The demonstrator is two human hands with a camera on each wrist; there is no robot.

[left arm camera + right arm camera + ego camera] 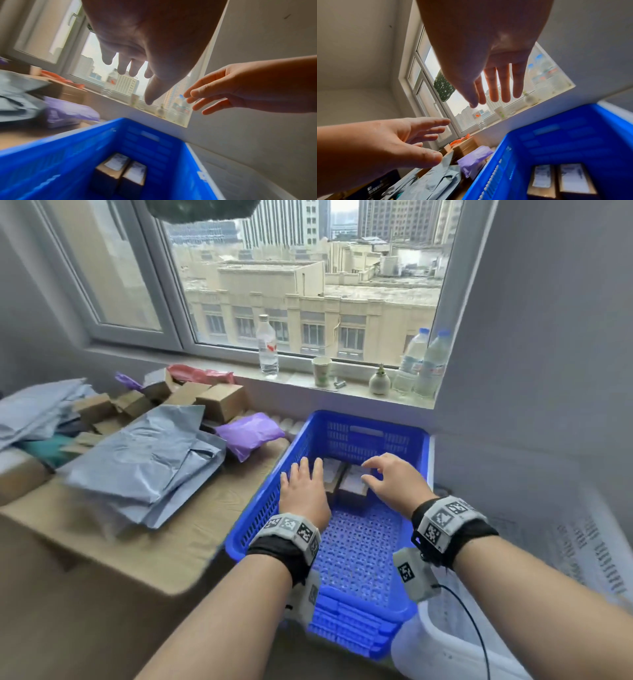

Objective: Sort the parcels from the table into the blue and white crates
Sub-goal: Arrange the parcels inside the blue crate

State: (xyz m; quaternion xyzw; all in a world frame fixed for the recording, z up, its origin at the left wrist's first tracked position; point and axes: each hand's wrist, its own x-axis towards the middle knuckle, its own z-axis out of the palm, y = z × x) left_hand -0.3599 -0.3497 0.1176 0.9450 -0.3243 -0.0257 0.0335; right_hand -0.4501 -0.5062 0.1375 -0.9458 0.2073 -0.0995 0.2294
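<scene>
The blue crate (260, 529) stands to the right of the table, and two cardboard boxes with white labels (352, 484) sit side by side at its far end. Above them my left hand (298, 474) and my right hand (371, 472) hover with fingers spread, holding nothing. The left wrist view shows the left hand (137, 83) with straight fingers over the crate (68, 155) and its boxes (120, 169). In the right wrist view the right hand (488, 100) is equally empty above the boxes (573, 178). A white crate (438, 645) lies at the lower right, partly out of view.
The table (164, 549) on the left carries grey mailers (144, 467), a purple mailer (250, 433), several cardboard boxes (222, 402) and a red bag (202, 374). Water bottles (267, 350), a paper cup (322, 371) and a small vase (379, 381) stand on the windowsill.
</scene>
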